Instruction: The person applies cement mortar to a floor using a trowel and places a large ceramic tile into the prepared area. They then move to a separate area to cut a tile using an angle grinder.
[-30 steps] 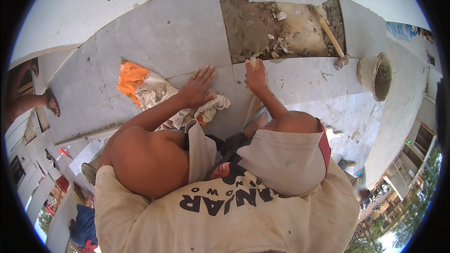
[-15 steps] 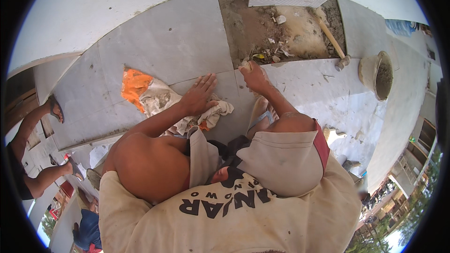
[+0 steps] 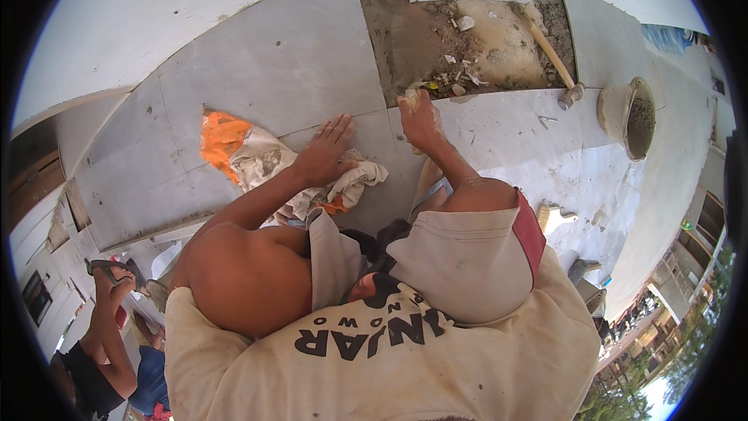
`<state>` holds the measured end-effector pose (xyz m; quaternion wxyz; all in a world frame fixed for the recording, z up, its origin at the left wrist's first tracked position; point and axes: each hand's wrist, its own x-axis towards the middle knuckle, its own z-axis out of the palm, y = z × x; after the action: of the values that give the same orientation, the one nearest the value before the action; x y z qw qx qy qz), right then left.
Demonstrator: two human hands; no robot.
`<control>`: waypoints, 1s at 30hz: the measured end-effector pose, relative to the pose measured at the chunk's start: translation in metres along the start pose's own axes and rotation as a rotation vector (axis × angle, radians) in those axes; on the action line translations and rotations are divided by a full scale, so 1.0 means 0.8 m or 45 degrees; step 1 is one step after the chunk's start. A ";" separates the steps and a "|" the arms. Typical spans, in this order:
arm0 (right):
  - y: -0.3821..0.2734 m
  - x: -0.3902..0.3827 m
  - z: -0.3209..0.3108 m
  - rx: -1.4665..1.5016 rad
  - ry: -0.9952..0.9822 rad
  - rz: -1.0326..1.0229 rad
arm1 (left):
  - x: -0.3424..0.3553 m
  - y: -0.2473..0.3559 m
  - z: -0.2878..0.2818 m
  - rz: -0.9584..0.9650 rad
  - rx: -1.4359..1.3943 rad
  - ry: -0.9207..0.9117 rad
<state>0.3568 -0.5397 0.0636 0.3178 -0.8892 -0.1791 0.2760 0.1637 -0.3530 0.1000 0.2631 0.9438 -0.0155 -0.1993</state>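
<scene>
And the right hand has drawn slightly back toward the body: a second ago a smooth grey shape shows on the bare patch just beyond it, and now that shape can't be made out, while a yellow scrap sits plainly in view. The fingers are curled shut around a pale lump, caked and too hidden to identify, right at the patch's near edge, close to its left corner. So the action looks to be staying on that edge, one-handed. Over on the left, no real change: the left hand lies flat on the grey tile, fingers stretched and slightly apart, thumb over the rag, gripping nothing, apparently just a prop. Hammer and bucket stay put to the right. Meanwhile a co-worker moves down the far left, well clear of both hands.
</scene>
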 end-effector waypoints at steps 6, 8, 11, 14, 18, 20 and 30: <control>-0.061 0.012 -0.075 0.290 -0.604 0.348 | 0.000 -0.007 -0.006 0.007 0.052 0.056; -0.033 0.014 -0.053 0.276 -0.292 0.246 | 0.001 -0.009 -0.012 -0.029 0.032 0.076; -0.029 0.029 -0.024 0.191 -0.127 0.250 | 0.000 -0.005 -0.018 -0.108 -0.075 0.059; -0.030 0.053 0.003 0.095 -0.198 0.171 | 0.003 -0.012 -0.013 -0.044 -0.005 0.093; -0.057 0.051 -0.078 0.292 -0.560 0.273 | 0.003 -0.012 -0.031 -0.070 0.024 0.070; -0.041 0.034 -0.097 0.092 -0.257 0.191 | 0.001 -0.017 -0.034 -0.097 0.016 0.113; -0.020 0.051 -0.110 0.613 -0.428 0.427 | -0.017 -0.020 -0.017 -0.172 -0.029 0.115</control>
<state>0.4398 -0.5490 0.1161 0.4347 -0.7479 -0.0099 0.5015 0.1554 -0.3307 0.1077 0.2601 0.9478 0.0622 -0.1737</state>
